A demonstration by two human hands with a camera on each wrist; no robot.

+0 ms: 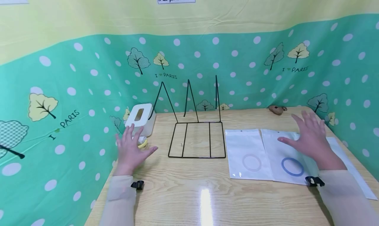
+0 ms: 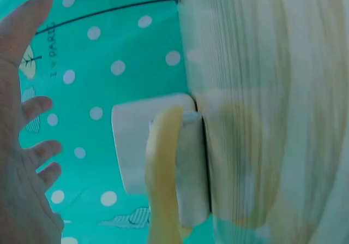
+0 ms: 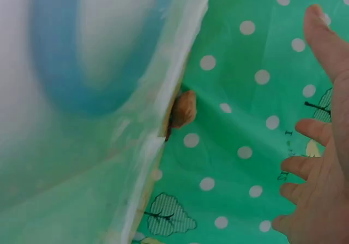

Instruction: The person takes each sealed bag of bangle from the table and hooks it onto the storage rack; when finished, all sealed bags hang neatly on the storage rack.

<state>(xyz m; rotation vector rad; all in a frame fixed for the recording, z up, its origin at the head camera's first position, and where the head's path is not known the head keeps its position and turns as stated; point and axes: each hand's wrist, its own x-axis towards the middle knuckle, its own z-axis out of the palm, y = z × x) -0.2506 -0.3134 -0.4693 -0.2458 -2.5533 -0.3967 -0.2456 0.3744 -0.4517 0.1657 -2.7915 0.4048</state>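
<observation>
My left hand (image 1: 130, 155) is held above the left side of the table with its fingers spread, holding nothing. Just beyond it are a white box (image 1: 149, 127) with a slot in its top and a small white-and-yellow item (image 1: 143, 143), partly hidden by the fingers; in the left wrist view its yellow curved band (image 2: 163, 167) crosses in front of the box. Over on the right, my right hand (image 1: 314, 143) hovers above flat white zip bags, fingers apart and nothing held. A blue ring (image 1: 282, 166) shows on the middle bag (image 1: 278, 147), a pale pink ring on the left bag (image 1: 244, 143).
A black wire rack (image 1: 196, 157) with upright triangular dividers stands at the table's centre back. Near the back right edge lies a small brown object (image 1: 276, 110). Another white bag (image 1: 352, 166) lies partly under the right arm. A green dotted curtain (image 1: 242, 64) surrounds the wooden table.
</observation>
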